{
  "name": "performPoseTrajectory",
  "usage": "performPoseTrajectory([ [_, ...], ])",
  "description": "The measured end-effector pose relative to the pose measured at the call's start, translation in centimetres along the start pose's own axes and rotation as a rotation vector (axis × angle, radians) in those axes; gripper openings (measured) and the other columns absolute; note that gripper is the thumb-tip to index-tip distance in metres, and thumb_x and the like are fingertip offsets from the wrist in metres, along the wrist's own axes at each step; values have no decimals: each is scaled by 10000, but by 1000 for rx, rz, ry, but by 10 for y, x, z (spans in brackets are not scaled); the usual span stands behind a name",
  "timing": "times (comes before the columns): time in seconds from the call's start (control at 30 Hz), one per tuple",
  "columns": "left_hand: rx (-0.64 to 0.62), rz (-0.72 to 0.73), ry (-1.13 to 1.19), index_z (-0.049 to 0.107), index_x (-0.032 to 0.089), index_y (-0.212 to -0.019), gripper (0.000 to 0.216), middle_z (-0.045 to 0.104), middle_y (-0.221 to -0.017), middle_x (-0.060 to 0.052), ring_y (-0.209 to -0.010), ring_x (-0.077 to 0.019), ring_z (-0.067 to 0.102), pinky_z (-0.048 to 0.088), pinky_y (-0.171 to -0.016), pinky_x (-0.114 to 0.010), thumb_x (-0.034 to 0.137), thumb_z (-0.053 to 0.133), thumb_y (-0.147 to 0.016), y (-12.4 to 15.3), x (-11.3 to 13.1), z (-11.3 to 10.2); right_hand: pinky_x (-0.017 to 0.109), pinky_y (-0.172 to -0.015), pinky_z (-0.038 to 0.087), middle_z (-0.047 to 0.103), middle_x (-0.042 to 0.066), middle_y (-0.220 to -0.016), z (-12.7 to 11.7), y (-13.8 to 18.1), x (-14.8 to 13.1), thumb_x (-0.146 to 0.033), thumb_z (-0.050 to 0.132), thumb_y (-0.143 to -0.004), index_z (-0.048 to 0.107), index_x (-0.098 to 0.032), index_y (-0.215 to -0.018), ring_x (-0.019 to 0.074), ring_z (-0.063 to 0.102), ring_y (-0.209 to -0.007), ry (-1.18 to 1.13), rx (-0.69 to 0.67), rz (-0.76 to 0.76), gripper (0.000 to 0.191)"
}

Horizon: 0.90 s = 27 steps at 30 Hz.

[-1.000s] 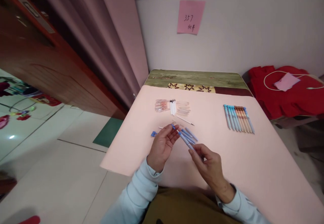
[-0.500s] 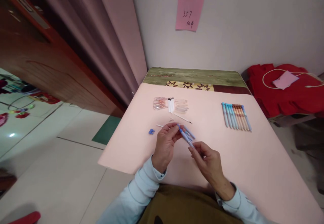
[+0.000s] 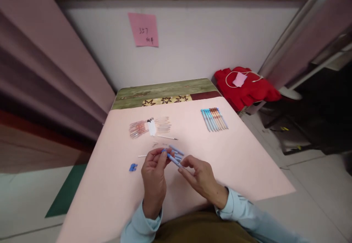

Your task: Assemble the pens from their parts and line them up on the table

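Between my two hands is a blue pen (image 3: 174,160), held at a slant above the table. My left hand (image 3: 155,173) pinches its darker blue upper end. With thumb and forefinger, my right hand (image 3: 200,175) grips the lower, paler end. Just behind the pen lie several light blue pen barrels (image 3: 176,150), partly hidden by my fingers. A white refill (image 3: 168,137) with a dark tip lies beyond them. Another white stick (image 3: 142,156) pokes out left of my left hand. Small blue pieces (image 3: 133,167) sit in a little heap farther left.
On the pink-covered table (image 3: 110,184), a row of finished-looking pens (image 3: 214,119) lies at the right. White refills (image 3: 151,127) lie between reddish clear parts (image 3: 138,128) and pale clear parts (image 3: 163,124). Red cloth (image 3: 247,91) with a cable is beyond the right edge.
My view has swung to the right, so the table sits farther left. Both hands still hold the blue pen, and my left fingers now cover more of its upper end.
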State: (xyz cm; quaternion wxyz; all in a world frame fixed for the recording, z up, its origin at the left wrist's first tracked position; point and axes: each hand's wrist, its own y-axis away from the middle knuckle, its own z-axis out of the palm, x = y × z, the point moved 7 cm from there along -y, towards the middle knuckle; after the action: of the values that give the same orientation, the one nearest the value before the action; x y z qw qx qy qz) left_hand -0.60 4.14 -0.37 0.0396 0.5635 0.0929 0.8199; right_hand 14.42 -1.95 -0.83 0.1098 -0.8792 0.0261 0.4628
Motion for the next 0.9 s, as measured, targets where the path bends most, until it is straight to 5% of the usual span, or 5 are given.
performPoseTrajectory([
  [0.27, -151, 19, -107, 613, 191, -1055, 384, 753, -1034, -89, -930, -214, 716, 577, -823, -341, 315, 793, -739, 4, -4, 25, 230, -596, 460, 685, -3, -770, -28, 5, 10, -324, 669, -873, 682, -227, -863, 120, 602, -633, -27, 117, -46, 99],
  [0.43, -203, -2, -170, 617, 217, -1168, 509, 704, -1187, -106, -955, -212, 706, 572, -854, -342, 352, 807, -715, 3, -3, 31, 259, -654, 487, 688, 28, -793, -76, 2, 32, -341, 636, -898, 696, -213, -886, 142, 611, -679, -6, 311, -67, 142],
  [0.67, -16, 31, -541, 717, 187, -901, 418, 737, -844, -54, -611, -159, 605, 520, -550, -263, 530, 779, -670, 11, -19, -49, 269, -614, 409, 698, 32, -761, -184, -49, 127, -477, 620, -855, 725, -195, -853, 158, 590, -652, 353, 553, 159, 301],
  [0.77, 53, 37, -645, 725, 208, -884, 411, 738, -804, -32, -701, -200, 656, 546, -640, -281, 555, 764, -666, 23, -29, -79, 272, -571, 332, 698, 30, -721, -204, -73, 172, -472, 631, -832, 741, -202, -844, 167, 583, -648, 481, 485, 353, 292],
  [0.9, 106, 106, -779, 732, 222, -862, 396, 746, -830, -22, -790, -225, 690, 556, -745, -292, 579, 722, -690, 31, -29, -93, 280, -574, 308, 721, 47, -767, -206, -95, 204, -472, 619, -825, 754, -199, -860, 169, 586, -688, 521, 395, 479, 306],
])
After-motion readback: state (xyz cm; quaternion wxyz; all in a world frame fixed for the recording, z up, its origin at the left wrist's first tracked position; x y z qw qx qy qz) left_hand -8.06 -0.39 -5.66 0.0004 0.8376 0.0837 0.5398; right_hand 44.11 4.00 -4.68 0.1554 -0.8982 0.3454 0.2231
